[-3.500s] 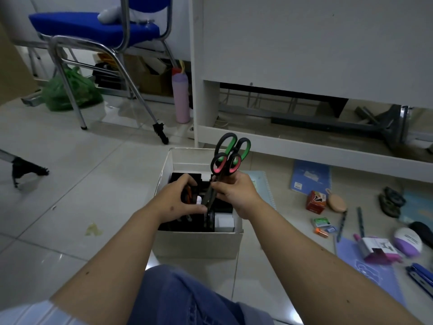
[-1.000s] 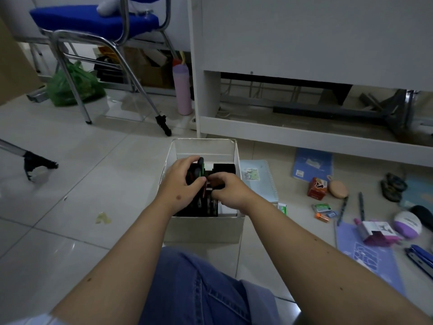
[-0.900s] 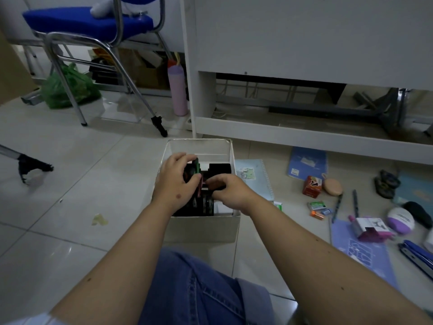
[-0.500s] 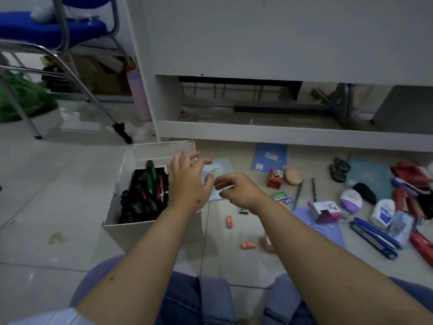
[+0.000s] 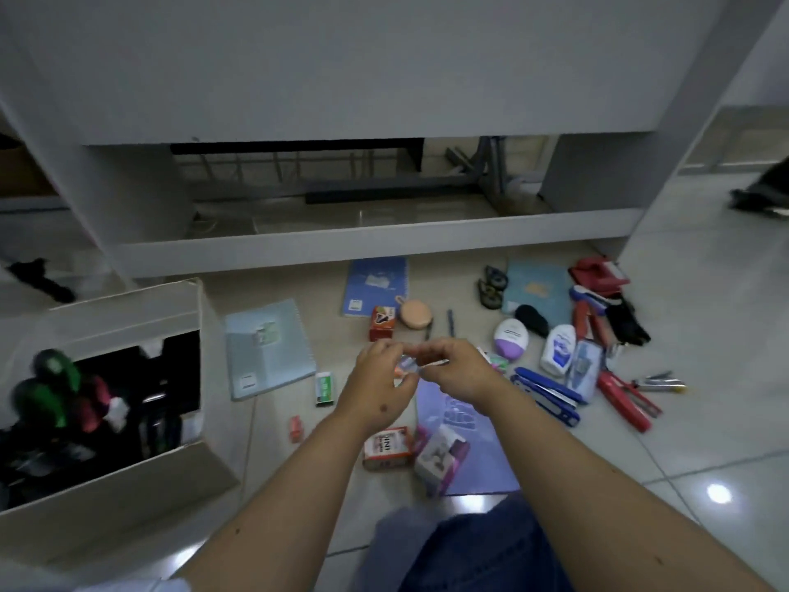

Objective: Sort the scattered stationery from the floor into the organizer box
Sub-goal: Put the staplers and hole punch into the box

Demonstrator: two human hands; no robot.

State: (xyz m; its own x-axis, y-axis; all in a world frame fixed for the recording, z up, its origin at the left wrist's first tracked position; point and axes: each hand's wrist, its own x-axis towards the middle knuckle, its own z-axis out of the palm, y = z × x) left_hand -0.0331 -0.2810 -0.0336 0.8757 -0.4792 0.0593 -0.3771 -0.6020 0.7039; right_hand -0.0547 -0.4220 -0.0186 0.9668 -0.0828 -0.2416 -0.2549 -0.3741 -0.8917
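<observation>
The white cardboard organizer box (image 5: 106, 514) stands on the floor at the left, with green and red scissors handles (image 5: 55, 378) sticking up among dark items inside. My left hand (image 5: 380, 378) and my right hand (image 5: 457, 369) meet above the floor to the right of the box. Their fingertips together pinch a small, blurred pinkish item (image 5: 405, 368). Just beyond the hands lie a small orange box (image 5: 382, 322) and a tan round case (image 5: 416, 314). Under my wrists are an orange-white box (image 5: 386, 448) and a pink-white box (image 5: 439, 459) on a purple sheet (image 5: 469, 459).
A light blue notebook (image 5: 267, 348), a green staple box (image 5: 324, 388) and an orange eraser (image 5: 295, 427) lie between box and hands. To the right are a blue stapler (image 5: 546, 395), a white bottle (image 5: 557, 350) and a red stapler (image 5: 627, 399). A white desk panel (image 5: 341, 245) borders the far side.
Both hands left the box and moved right over the scattered items, where they now pinch a small item. The view swung right, so the box sits at the left edge.
</observation>
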